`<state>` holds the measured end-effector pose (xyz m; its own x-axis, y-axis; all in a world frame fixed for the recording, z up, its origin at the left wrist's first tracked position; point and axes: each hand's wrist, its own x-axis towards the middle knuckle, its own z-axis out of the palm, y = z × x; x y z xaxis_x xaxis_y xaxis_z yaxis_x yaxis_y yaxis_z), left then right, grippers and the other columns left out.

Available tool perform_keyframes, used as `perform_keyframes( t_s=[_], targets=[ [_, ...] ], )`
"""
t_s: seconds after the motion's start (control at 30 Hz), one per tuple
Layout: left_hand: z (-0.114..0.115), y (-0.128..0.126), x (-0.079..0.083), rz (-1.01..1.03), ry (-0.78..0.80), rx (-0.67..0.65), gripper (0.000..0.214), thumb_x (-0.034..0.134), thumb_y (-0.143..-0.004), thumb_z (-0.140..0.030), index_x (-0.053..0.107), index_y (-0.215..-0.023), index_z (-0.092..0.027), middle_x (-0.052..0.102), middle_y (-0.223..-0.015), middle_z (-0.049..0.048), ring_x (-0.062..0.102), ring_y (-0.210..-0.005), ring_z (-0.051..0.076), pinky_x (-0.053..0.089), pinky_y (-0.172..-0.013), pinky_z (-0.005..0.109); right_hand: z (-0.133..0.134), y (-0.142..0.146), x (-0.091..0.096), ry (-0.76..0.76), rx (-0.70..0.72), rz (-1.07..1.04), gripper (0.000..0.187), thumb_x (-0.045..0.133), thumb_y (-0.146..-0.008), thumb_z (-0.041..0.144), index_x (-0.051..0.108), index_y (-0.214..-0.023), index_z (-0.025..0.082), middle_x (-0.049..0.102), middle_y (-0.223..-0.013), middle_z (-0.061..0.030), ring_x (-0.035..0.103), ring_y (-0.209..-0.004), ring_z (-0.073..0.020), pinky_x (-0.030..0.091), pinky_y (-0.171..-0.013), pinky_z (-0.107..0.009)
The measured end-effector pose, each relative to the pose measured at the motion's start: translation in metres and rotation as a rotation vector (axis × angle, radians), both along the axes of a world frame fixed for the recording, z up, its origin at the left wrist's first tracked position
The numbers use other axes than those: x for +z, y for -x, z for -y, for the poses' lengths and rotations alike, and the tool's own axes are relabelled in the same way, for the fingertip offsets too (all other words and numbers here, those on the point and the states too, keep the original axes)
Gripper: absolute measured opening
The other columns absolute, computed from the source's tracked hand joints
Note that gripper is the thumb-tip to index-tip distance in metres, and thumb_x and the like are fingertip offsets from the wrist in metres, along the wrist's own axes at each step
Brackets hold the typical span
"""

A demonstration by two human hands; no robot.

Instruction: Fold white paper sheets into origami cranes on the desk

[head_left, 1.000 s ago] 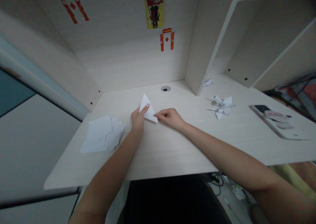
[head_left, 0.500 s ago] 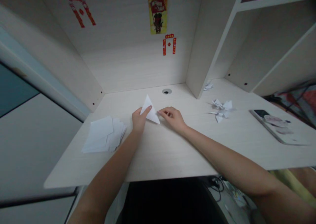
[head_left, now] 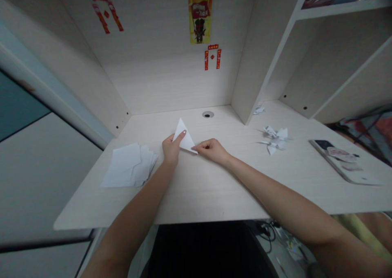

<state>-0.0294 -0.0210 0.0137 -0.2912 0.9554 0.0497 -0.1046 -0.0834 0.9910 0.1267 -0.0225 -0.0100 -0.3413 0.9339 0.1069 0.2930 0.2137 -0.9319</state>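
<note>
Left arm [head_left: 134,216] bare, slanting inward, left hand [head_left: 171,149] gripping, thumb uppermost, right arm [head_left: 275,188] bare, right hand [head_left: 212,150] pinching

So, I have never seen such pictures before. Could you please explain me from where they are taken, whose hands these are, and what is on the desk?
There is no machine here: these are a person's own bare hands. One camera, worn on the head, looks forward and down, so you see roughly what the person sees. The left hand holds a white paper triangle, with the thumb on top. The right hand appears to pinch its lower right corner. On the pale desk, a loose stack of white paper lies at left. At right are small folded paper shapes and what looks like a phone.
</note>
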Motion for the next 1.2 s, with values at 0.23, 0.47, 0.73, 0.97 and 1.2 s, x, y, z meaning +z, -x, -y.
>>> perform_keyframes(
  t_s=[0.23,0.47,0.73,0.97,1.2],
  targets=[
    [-0.002,0.003,-0.002,-0.017,-0.005,0.057,0.038,0.071,-0.058,-0.048,0.065,-0.068,-0.011,0.06,-0.06,0.0017,0.05,-0.05,0.011,0.035,-0.046,0.021,-0.004,-0.003,0.001,0.021,0.056,-0.027,0.046,0.059,-0.068,0.056,0.07,-0.068,0.011,0.049,-0.049,0.002,0.031,-0.045,-0.0066,0.021,-0.043,-0.023],
    [-0.003,0.001,-0.002,-0.009,-0.022,0.097,0.037,0.072,-0.058,-0.046,0.063,-0.061,-0.011,0.057,-0.057,0.0005,0.047,-0.048,0.009,0.033,-0.044,0.02,-0.009,-0.006,0.0,-0.028,0.089,-0.007,0.045,0.059,-0.069,0.055,0.071,-0.068,0.012,0.055,-0.05,0.0002,0.036,-0.046,-0.0077,0.023,-0.044,-0.023],
    [-0.024,0.026,-0.007,0.206,0.004,0.227,0.042,0.075,-0.054,-0.043,0.067,-0.081,-0.011,0.065,-0.079,0.0067,0.057,-0.063,0.012,0.043,-0.055,0.021,0.003,-0.004,0.003,-0.23,0.05,0.113,0.036,0.056,-0.078,0.047,0.069,-0.07,0.015,0.06,-0.058,-0.0008,0.043,-0.051,-0.0091,0.03,-0.049,-0.022],
    [-0.007,0.006,-0.007,-0.011,-0.038,0.008,0.04,0.07,-0.06,-0.048,0.066,-0.074,-0.01,0.062,-0.067,0.0043,0.052,-0.055,0.011,0.038,-0.049,0.021,0.007,-0.001,0.009,-0.395,-0.221,0.08,0.03,0.055,-0.081,0.045,0.066,-0.095,0.021,0.067,-0.081,-0.0037,0.057,-0.07,-0.0138,0.041,-0.063,-0.024],
    [-0.008,-0.002,-0.013,-0.1,-0.002,-0.155,0.048,0.063,-0.062,-0.057,0.066,-0.076,-0.011,0.063,-0.064,0.0042,0.053,-0.055,0.014,0.04,-0.052,0.023,-0.005,-0.009,0.022,-0.388,-0.312,0.307,0.03,0.046,-0.087,0.038,0.06,-0.109,0.023,0.068,-0.088,-0.0033,0.059,-0.078,-0.0157,0.042,-0.074,-0.028]
  ],
)
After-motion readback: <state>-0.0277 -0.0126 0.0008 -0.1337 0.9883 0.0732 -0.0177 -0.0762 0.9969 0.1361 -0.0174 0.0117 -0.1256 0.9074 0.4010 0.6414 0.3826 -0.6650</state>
